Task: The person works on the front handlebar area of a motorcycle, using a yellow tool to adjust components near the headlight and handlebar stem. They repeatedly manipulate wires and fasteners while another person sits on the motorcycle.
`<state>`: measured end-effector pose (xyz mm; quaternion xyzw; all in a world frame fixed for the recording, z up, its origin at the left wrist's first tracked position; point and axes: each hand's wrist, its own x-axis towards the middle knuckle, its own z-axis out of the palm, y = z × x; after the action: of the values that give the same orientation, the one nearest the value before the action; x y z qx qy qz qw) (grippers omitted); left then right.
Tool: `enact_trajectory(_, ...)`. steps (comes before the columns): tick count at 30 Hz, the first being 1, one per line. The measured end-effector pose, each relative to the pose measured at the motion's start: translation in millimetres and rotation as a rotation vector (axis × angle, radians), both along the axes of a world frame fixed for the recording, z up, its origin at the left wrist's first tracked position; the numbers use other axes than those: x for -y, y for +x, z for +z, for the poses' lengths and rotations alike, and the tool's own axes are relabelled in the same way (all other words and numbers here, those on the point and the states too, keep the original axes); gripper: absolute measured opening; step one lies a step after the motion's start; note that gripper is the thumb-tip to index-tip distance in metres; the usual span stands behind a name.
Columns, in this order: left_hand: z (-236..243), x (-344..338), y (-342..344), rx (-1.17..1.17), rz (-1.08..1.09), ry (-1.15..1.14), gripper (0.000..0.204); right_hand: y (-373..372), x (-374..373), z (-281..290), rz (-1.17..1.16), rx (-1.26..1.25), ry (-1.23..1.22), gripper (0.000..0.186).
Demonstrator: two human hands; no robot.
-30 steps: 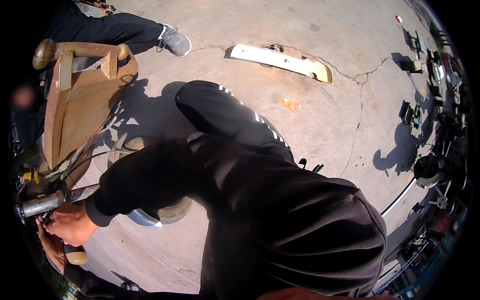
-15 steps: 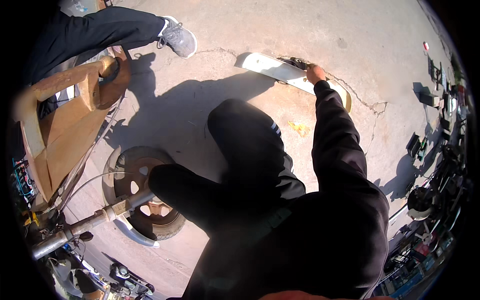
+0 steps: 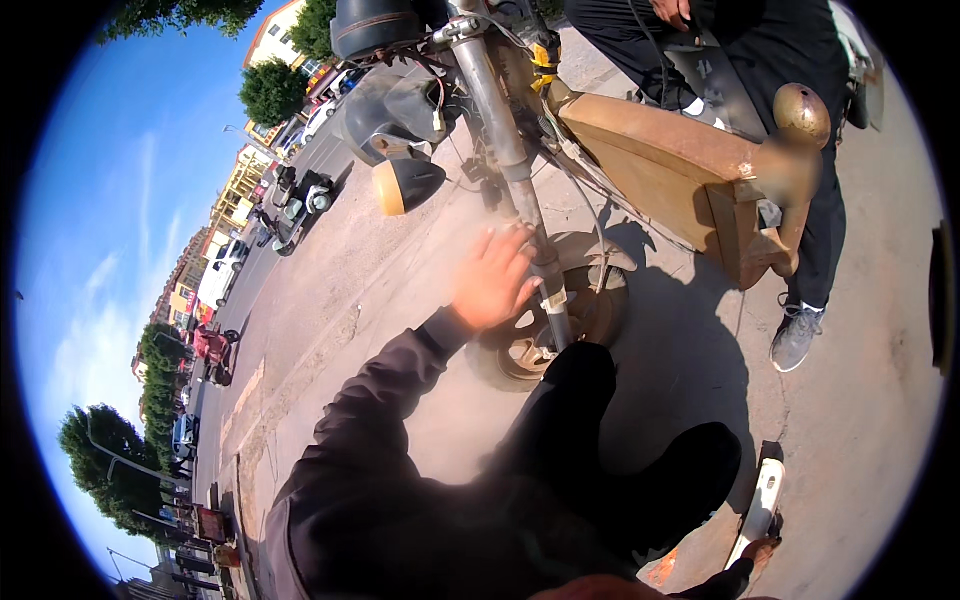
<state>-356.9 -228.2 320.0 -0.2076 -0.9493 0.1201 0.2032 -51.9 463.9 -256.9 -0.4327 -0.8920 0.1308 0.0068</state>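
Observation:
My left hand (image 3: 493,275) is open, its fingers spread beside the metal fork tube (image 3: 518,190) of a stripped two-wheeler. Whether the fingertips touch the tube is hard to tell. Below the hand is the front wheel (image 3: 520,360), with rusty spokes, between the fork and my knees. At the lower right my right hand (image 3: 762,550) is small and partly cut off. Its fingers look closed by the edge of a long white tray-like piece (image 3: 765,495) on the ground. Something dark lies at those fingers, too small to name.
A brown body frame (image 3: 660,140) of the two-wheeler stretches right toward another person in dark trousers with a grey shoe (image 3: 795,338). An orange-and-black turn signal (image 3: 405,187) and loose wires hang by the fork. Parked scooters (image 3: 292,208) and a white van (image 3: 222,275) stand at left.
The view has swung left and up, toward the fork and street. My left hand has come into view, raised by the fork. My right hand remains by the white piece.

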Motion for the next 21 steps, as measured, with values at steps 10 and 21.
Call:
enact_trajectory(10,-47.1,-9.1,-37.8,-0.022,-0.080,0.308,0.054,-71.1,52.2,217.0,-0.097,-0.633,0.412,0.032)
enact_trajectory(21,1.0,-123.1,10.6,0.565,-0.704,1.112,0.046,-225.7,388.0,567.2,0.192,-1.178,-1.609,0.025)
